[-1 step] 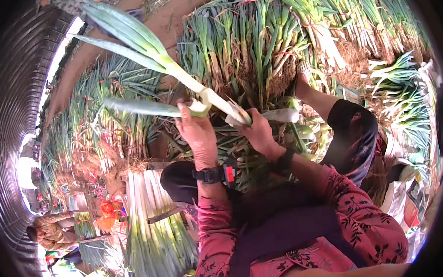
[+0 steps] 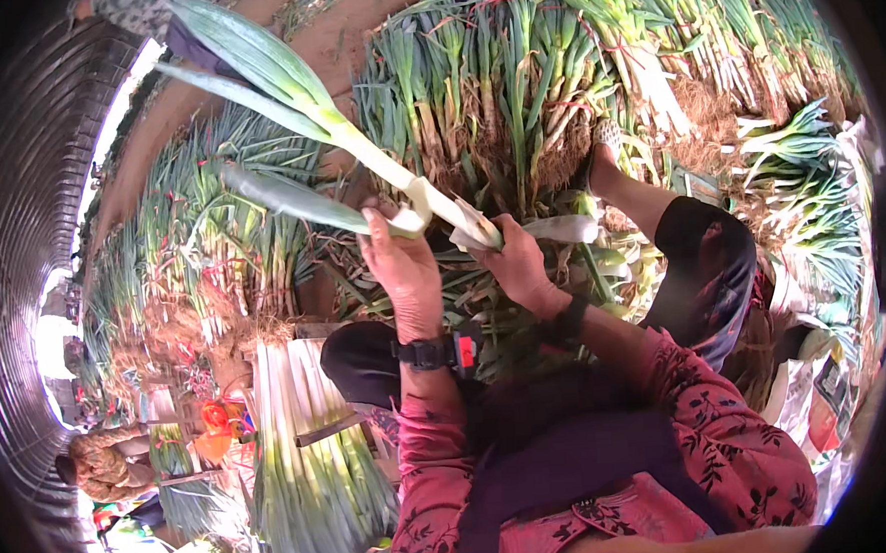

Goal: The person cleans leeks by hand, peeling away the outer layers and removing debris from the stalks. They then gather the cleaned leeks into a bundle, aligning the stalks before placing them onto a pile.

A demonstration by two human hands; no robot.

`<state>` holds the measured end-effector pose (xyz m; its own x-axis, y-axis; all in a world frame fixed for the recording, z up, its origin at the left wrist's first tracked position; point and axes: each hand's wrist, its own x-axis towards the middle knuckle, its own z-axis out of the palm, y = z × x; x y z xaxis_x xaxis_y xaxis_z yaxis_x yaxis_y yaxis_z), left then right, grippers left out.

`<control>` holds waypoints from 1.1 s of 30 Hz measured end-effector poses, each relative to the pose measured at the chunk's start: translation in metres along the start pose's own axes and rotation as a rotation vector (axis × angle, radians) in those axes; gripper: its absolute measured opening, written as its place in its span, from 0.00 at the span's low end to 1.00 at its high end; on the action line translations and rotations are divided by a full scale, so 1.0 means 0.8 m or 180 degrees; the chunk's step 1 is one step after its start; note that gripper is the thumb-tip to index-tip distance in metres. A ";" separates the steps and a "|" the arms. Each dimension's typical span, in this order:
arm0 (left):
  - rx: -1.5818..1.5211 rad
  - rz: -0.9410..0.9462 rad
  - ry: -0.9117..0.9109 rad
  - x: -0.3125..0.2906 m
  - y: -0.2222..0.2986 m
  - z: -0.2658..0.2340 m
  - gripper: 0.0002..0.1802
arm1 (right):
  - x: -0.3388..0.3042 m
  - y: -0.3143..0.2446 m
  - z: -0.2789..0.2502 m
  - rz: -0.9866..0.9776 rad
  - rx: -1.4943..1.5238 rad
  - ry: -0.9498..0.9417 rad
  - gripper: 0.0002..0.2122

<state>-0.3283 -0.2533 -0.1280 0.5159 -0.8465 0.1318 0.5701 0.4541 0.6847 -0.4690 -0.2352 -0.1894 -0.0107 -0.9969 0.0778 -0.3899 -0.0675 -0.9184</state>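
A long leek (image 2: 372, 160) slants across the middle, green leaves up to the left and white root end low on the right. My right hand (image 2: 523, 267) is closed round its root end. My left hand (image 2: 403, 269) grips an outer leaf (image 2: 299, 201) that is partly peeled from the stalk. The pale base of this leaf still curls round the stalk. Below my hands lie loose peelings (image 2: 496, 329), partly hidden by my arms and knees.
Unpeeled leek bundles (image 2: 483, 84) with roots stand ahead, others (image 2: 210, 219) to the left. Clean white leeks (image 2: 302, 454) lie near my left knee. A person (image 2: 107, 464) sits at far left, with an orange bag (image 2: 214, 429) nearby. The dark ribbed tunnel wall (image 2: 20, 229) curves along the left.
My left hand has shifted slightly right and down, and the peeled leaf has swung with it. My right hand and the leek stalk stay nearly still.
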 end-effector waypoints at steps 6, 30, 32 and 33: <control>0.0071 -0.1205 0.0303 -0.097 -0.021 0.021 0.16 | 0.008 -0.001 -0.021 0.0147 0.0077 0.0079 0.16; 0.0483 -0.0088 0.0000 0.134 0.083 -0.086 0.26 | -0.016 0.042 -0.045 -0.3010 -0.0945 -0.1289 0.21; 0.0608 0.0078 0.0080 0.136 0.083 -0.088 0.26 | -0.014 0.063 -0.051 -0.2533 -0.1698 -0.2261 0.25; 0.0760 0.0234 0.0116 0.137 0.085 -0.089 0.27 | -0.005 0.046 -0.044 -0.2508 -0.1700 -0.2300 0.25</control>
<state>-0.1874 -0.2957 -0.1181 0.5754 -0.8011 0.1647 0.3652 0.4319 0.8247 -0.5158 -0.2326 -0.2093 0.8569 -0.4921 0.1538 -0.3921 -0.8157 -0.4253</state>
